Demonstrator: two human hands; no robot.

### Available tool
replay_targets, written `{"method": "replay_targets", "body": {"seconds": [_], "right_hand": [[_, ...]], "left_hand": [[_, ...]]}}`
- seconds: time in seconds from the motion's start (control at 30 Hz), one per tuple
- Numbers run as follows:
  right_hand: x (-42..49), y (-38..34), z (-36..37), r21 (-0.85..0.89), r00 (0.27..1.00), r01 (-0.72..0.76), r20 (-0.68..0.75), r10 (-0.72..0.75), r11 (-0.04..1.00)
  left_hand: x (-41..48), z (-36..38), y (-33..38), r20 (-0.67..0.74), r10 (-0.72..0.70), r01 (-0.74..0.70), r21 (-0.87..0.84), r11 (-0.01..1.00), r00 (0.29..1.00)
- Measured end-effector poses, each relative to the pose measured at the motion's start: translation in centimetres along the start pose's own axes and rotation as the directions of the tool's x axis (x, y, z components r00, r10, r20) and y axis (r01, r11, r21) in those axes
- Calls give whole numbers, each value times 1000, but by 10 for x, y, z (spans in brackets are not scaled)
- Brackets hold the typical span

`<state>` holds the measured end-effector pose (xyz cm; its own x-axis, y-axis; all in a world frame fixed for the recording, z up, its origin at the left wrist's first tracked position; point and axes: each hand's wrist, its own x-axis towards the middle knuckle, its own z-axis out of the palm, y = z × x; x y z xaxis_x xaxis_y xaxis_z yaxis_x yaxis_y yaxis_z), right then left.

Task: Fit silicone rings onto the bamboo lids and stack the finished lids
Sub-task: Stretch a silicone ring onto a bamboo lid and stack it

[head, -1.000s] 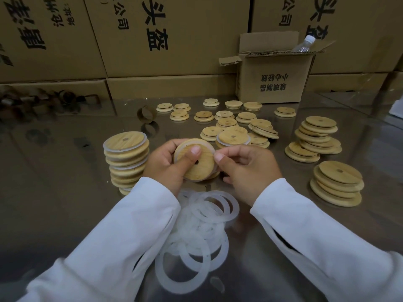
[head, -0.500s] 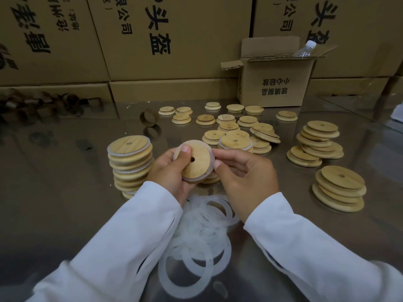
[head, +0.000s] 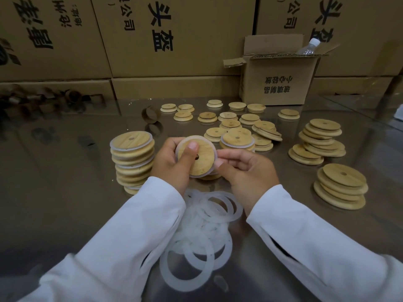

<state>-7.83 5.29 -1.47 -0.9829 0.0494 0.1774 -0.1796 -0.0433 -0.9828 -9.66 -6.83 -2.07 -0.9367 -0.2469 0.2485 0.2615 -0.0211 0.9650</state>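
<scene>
My left hand grips a round bamboo lid with a small hole, thumb pressed on its face. A white silicone ring sits around the lid's rim. My right hand pinches the ring at the lid's right edge. To the left stands a tall stack of ringed lids. A second ringed lid tops a short pile just behind my hands. Loose silicone rings lie in a heap on the table between my sleeves.
Bare lids lie scattered at the back, with leaning piles at the right and near right. An open cardboard box holds a plastic bottle. Big cartons wall the rear. A cardboard ring stands on the reflective table.
The lid has tilted so its face with the hole looks toward me, and the ring now sits around more of the rim. Both hands have stayed in the same place.
</scene>
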Motion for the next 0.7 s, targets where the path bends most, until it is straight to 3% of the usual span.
{"method": "replay_targets", "body": {"seconds": [0.27,0.53,0.6,0.7], "right_hand": [[6,0,-3,12,997,-60,-46,60,998],[9,-7,-11,-204,985,169,63,-159,964],[15,-11,-19,-180,983,178,-9,-182,968],[30,-15,-35,-62,945,114,-301,-127,992]], "left_hand": [[1,1,-5,16,-82,84,-146,986,996],[-3,0,-4,229,-60,113,-227,967,972],[-3,0,-3,233,-57,118,-257,959,971],[1,-3,-3,127,-40,65,-201,977,991]]}}
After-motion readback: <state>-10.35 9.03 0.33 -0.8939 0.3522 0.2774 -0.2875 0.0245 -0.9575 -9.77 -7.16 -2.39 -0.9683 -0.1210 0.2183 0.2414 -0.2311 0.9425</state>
